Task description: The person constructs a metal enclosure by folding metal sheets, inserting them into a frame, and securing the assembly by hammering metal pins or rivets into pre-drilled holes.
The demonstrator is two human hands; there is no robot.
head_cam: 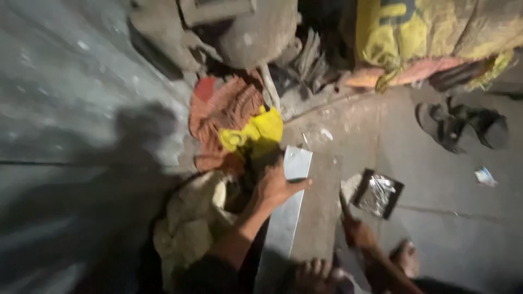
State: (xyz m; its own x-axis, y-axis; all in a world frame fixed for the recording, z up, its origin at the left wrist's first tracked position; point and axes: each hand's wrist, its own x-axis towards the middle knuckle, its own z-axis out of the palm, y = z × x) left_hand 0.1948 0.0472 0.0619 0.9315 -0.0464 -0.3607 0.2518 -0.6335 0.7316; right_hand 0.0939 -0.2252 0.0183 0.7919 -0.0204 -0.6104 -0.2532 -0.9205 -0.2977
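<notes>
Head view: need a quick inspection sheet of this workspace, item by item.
Surface: grey concrete floor, dusty, dim.
Job's things: long flat metal strip lying on the floor; left hand presses on it near its far end. Right hand holds a thin dark tool, blurred.
Clutter: yellow and orange rags, dark packet, pale sack, paper scrap.
Fingers: left ones spread on the strip; right ones closed on the tool.
Cables: nothing seen.
Surroundings: pair of sandals, yellow sack, bare feet.
</notes>
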